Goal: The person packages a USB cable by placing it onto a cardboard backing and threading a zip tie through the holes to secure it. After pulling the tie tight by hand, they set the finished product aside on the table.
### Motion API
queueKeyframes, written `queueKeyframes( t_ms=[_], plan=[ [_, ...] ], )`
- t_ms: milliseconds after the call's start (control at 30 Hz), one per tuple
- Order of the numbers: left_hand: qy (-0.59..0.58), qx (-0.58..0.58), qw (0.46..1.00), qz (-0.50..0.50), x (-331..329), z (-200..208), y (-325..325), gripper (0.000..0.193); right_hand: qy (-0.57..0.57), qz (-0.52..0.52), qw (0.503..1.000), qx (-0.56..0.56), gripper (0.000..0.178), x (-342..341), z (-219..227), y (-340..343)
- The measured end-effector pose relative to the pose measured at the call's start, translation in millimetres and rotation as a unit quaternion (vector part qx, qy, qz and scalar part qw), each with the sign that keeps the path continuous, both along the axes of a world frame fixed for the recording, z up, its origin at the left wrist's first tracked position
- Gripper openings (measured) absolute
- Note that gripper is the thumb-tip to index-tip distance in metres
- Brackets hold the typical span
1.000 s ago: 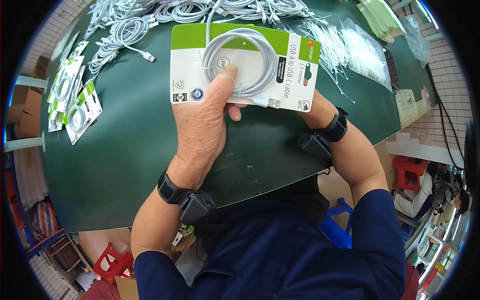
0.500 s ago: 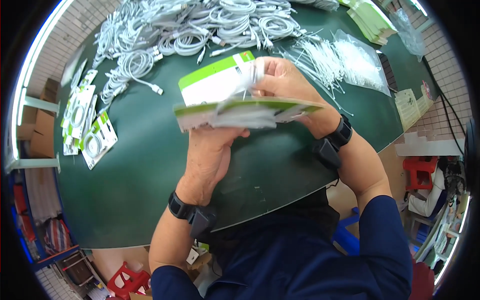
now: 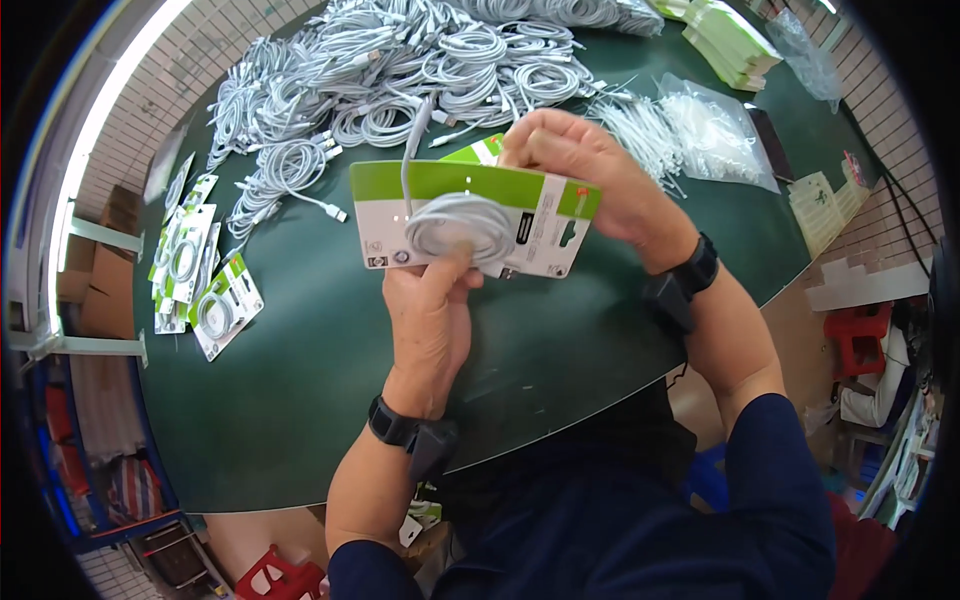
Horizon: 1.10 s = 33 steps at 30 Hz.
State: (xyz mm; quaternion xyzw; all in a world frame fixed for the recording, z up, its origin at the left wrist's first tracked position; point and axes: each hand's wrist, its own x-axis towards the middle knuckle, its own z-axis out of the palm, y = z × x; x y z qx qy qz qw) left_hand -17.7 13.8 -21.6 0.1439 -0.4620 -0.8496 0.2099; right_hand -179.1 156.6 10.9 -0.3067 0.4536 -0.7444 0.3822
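In front of me a green-and-white packaging card (image 3: 375,225) carries a coiled grey cable (image 3: 460,222) on its face. My left hand (image 3: 432,300) grips the card's lower edge, thumb pressed over the coil. One cable end stands up past the card's top edge on the left. Behind the top edge, a second green piece (image 3: 478,150) shows; whether it is a flap or another card I cannot tell. My right hand (image 3: 590,165) is at the upper right of the card, fingers curled together beside that piece. The card hides part of those fingers and whatever they pinch.
A big heap of coiled grey cables (image 3: 400,70) covers the table's far side. White cable ties (image 3: 635,130) and a clear bag of them (image 3: 710,140) lie at right, below stacked green cards (image 3: 730,45). Carded cables (image 3: 185,255) lie at left on the green table (image 3: 300,420).
The card has tilted up from nearly edge-on, so its face and the coil now show. My right hand has shifted slightly right, its fingers now partly behind the card's top edge.
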Motion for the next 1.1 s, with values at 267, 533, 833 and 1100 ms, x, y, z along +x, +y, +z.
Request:
queueKeyframes(
  t_ms=[267,533,833,1100],
  plan=[
    [-0.016,0.011,0.999,0.046,-5,1,10,0.038,0.228,-0.166,0.951,0.13,0.026,2,-4,4],
    [0.005,-0.024,1.0,0.013,-1,8,5,0.038,0.206,-0.168,0.955,0.133,0.024,-5,-9,4],
    [-0.044,-0.422,0.895,0.135,1,31,-53,0.053,0.314,-0.145,0.928,0.14,0.022,-3,5,10],
    [-0.064,-0.772,0.632,0.005,8,45,-34,0.047,0.428,-0.1,0.882,0.172,0.021,10,10,11]
  ],
)
